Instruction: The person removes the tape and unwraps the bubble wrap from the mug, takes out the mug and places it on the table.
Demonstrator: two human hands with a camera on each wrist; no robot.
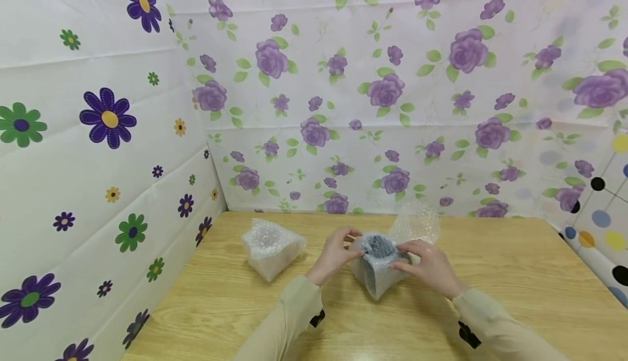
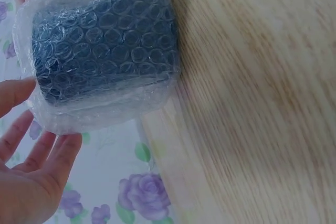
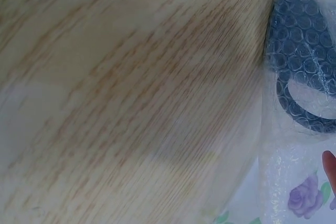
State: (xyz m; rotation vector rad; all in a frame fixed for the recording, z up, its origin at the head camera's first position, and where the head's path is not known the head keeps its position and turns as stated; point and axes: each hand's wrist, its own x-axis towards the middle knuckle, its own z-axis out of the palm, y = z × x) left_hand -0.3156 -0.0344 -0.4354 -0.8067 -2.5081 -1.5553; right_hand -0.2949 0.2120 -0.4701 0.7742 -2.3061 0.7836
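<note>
A dark blue mug wrapped in clear bubble wrap sits on the table between both hands. Its dark side fills the upper left wrist view, and a curved handle shows through the wrap in the right wrist view. With curled fingers my left hand holds the wrapped mug by its upper left edge. On the other side, my right hand pinches the wrap near the top right. Most of the right hand is outside its wrist view; one fingertip shows.
Another bubble-wrapped bundle stands to the left on the wooden table; its contents are unclear. A loose flap of bubble wrap rises behind the mug. Flowered sheets hang at the back and left.
</note>
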